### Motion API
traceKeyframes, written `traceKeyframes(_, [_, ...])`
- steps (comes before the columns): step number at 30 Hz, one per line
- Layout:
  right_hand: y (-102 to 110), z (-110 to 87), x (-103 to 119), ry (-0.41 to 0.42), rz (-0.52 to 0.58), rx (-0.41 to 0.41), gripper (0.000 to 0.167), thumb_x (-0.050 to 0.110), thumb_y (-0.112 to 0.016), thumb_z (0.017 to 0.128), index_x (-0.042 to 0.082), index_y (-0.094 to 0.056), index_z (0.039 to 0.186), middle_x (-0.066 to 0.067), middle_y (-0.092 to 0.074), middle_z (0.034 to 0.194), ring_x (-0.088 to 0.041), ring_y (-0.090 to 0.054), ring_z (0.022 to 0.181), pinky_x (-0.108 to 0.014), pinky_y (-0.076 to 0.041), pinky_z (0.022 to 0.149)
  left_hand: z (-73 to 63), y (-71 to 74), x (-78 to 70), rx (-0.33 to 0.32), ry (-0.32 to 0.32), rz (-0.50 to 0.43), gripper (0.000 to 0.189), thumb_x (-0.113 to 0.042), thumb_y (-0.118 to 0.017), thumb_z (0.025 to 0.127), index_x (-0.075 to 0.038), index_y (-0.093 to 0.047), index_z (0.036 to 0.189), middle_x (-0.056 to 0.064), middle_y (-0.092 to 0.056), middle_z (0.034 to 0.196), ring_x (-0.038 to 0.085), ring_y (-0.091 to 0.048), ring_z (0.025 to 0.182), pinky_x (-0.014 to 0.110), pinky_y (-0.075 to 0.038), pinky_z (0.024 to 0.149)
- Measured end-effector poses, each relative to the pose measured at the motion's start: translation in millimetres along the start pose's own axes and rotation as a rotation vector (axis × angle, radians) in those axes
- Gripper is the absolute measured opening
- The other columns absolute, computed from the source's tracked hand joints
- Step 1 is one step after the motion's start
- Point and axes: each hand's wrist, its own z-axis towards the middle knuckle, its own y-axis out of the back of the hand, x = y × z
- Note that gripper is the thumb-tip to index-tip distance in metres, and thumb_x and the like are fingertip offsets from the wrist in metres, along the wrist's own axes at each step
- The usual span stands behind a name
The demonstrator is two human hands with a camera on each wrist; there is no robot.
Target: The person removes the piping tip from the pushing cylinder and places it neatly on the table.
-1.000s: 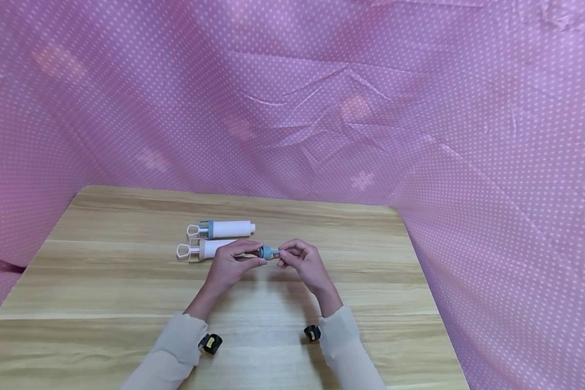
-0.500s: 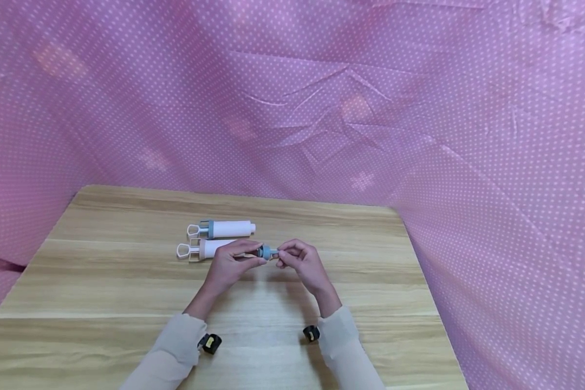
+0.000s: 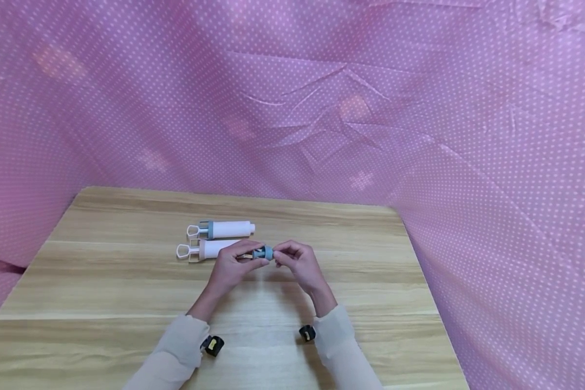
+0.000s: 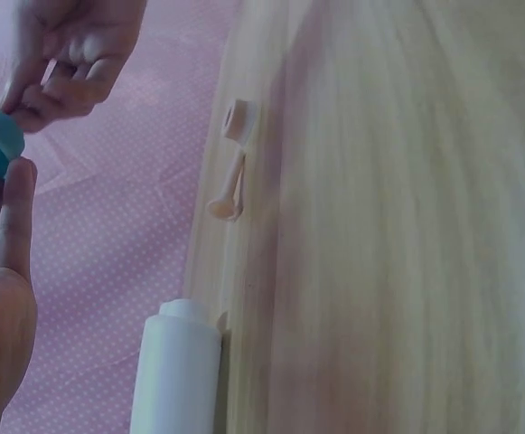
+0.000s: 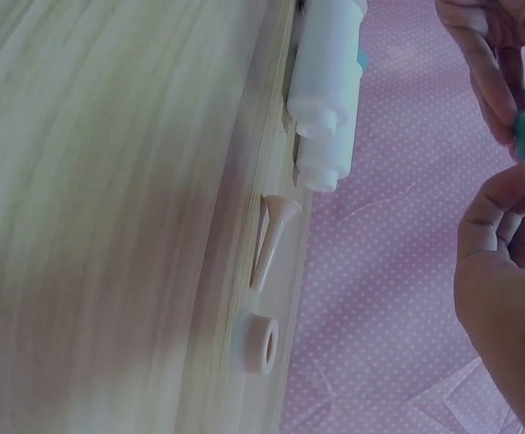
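Observation:
Between both hands is a small teal plastic part (image 3: 268,253), round and cap-like on its right, with a slotted section on its left. My left hand (image 3: 231,266) pinches it between thumb and fingers. My right hand (image 3: 299,265) pinches its right end, and those fingertips hide that end. The teal part also appears at the edge of the left wrist view, above the left fingers (image 4: 15,221). Behind the hands lie two white syringe-like tubes with loop handles: one with a teal collar (image 3: 231,228), one with a beige collar (image 3: 214,248), partly covered by my left hand.
On the wooden table (image 3: 102,281) lie a peach funnel-ended stem (image 5: 274,237) and a peach ring (image 5: 261,344), below the hands and hidden in the head view. Pink dotted cloth (image 3: 292,108) hangs behind the table and at its sides.
My right hand has moved slightly left, toward the left hand. The thin teal stem that showed between ring and right fingertips is no longer visible, and more teal shows between the left fingers.

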Motion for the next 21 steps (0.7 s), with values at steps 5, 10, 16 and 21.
traceKeyframes(5, [-1.6,-0.4,-0.5,-0.002,-0.008,0.000,0.016,-0.006,-0.065,0.095,-0.018,-0.062,0.105,-0.001,-0.069,0.089,-0.013,-0.064,0.074,-0.025,-0.057,0.073,-1.4,-2.0,-1.3,0.002,-0.003,0.022,0.041,-0.005,-0.085,0.081,0.004,-0.072,0.119,0.012,-0.071,0.113,0.017,-0.068,0.101,0.030,-0.059,0.083])
traceKeyframes(10, [-1.5,-0.7,-0.6,0.018,-0.007,-0.003,0.016,-0.006,-0.066,0.095,-0.017,-0.062,0.105,-0.002,-0.069,0.088,-0.013,-0.064,0.074,-0.026,-0.057,0.072,-2.7,-2.3,-3.9,0.010,0.021,0.036,0.041,-0.011,-0.084,0.083,-0.001,-0.072,0.121,0.008,-0.071,0.115,0.021,-0.068,0.104,0.030,-0.059,0.085])
traceKeyframes(16, [-0.8,-1.0,-2.3,0.016,-0.011,-0.007,0.016,-0.005,-0.066,0.095,-0.017,-0.062,0.105,-0.002,-0.070,0.089,-0.013,-0.064,0.075,-0.026,-0.056,0.073,-3.1,-1.0,-3.6,0.041,0.021,0.058,0.043,-0.015,-0.084,0.085,-0.002,-0.071,0.124,0.007,-0.070,0.117,0.027,-0.067,0.106,0.030,-0.059,0.085])
traceKeyframes(21, [-1.6,-0.1,-3.5,0.029,-0.001,-0.003,0.015,-0.005,-0.065,0.096,-0.016,-0.062,0.105,-0.002,-0.069,0.090,-0.013,-0.064,0.076,-0.026,-0.057,0.073,-1.9,0.1,-1.9,0.038,0.007,0.071,0.042,-0.015,-0.084,0.086,-0.003,-0.071,0.124,0.006,-0.070,0.117,0.026,-0.067,0.106,0.029,-0.059,0.084])
